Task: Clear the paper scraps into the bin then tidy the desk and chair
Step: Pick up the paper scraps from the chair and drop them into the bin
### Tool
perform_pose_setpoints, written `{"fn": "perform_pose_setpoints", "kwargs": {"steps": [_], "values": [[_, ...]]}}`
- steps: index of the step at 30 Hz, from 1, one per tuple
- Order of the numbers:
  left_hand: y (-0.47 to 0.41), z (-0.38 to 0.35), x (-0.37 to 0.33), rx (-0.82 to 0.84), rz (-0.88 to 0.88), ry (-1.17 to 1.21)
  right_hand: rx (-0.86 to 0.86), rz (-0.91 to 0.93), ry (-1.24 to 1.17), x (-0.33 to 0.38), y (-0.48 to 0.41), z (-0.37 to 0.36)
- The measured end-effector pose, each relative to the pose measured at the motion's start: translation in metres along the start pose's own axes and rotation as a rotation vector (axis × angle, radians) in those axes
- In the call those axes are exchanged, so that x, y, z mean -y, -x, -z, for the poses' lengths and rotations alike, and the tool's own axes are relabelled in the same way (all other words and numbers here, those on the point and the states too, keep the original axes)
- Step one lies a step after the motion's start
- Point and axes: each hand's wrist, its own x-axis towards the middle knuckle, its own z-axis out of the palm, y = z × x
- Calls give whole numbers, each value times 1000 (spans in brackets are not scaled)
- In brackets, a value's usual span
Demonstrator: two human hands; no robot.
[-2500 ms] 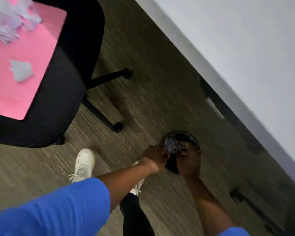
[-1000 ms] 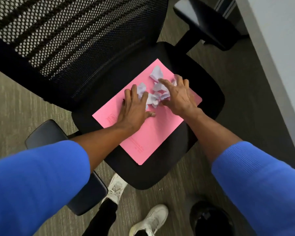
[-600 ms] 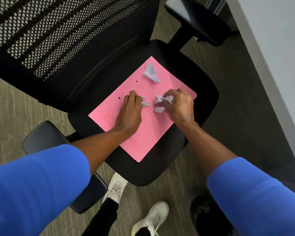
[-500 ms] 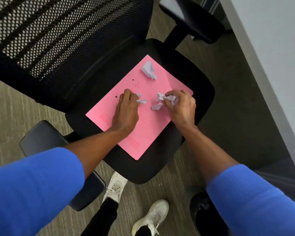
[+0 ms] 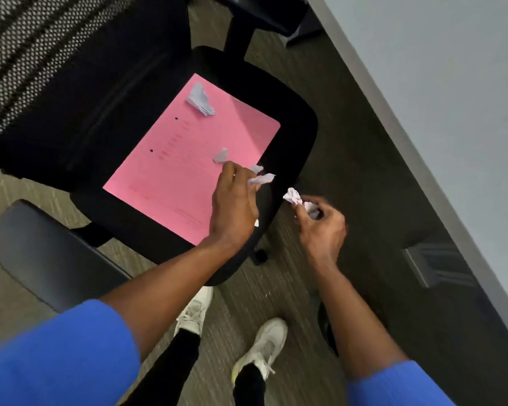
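Your left hand (image 5: 235, 206) is closed on crumpled scraps (image 5: 260, 178) over the front right corner of the pink folder (image 5: 188, 159) lying on the chair (image 5: 291, 142) seat; your right hand (image 5: 320, 227), just right of the folder and off the seat, grips more scraps. Two loose scraps remain on the folder, one (image 5: 200, 99) at its far edge, one (image 5: 220, 155) near your left fingertips
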Motion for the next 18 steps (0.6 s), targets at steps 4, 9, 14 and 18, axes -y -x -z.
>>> {"fn": "perform_pose_setpoints", "kwargs": {"steps": [4,9,14,18], "values": [[44,-49,-29,106,-24,53,-38,-109,-49,-73,23,33],[100,-106,-56,208,44,49,-103,-203,-80,-162,54,74],[161,-159,-78,384,131,-16,-159,-239,43,-236,77,112],[200,-202,-88,414,120,95,-212,-332,59,-281,89,135]]}}
